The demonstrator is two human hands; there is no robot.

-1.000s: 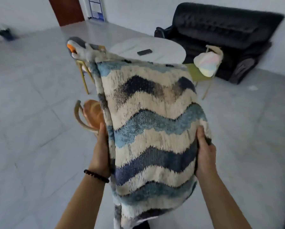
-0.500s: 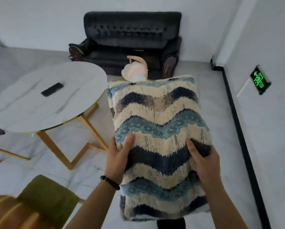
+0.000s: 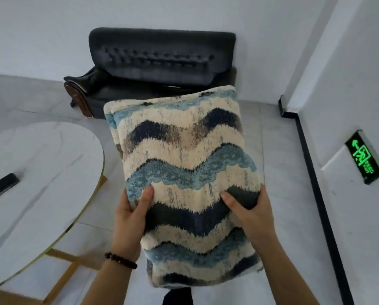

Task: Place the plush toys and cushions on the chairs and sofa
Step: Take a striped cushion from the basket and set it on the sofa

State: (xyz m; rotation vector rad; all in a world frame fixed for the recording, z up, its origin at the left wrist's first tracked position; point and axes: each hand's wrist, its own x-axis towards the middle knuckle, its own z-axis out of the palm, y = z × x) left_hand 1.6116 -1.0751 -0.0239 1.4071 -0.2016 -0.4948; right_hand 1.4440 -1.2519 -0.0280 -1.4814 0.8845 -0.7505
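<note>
Cushion: wavy bands of cream, light blue and dark blue; held up in the air at the middle, in front of the sofa, its far edge covering part of the seat.
Left hand: grasps the left edge of the cushion, thumb on the front face.
Right hand: grasps the right edge, thumb pressed into the fabric.
Sofa: black, tufted back, far against the wall.
Table: round, white marble top, on the left.
Exit sign: green, low on the right wall.
</note>
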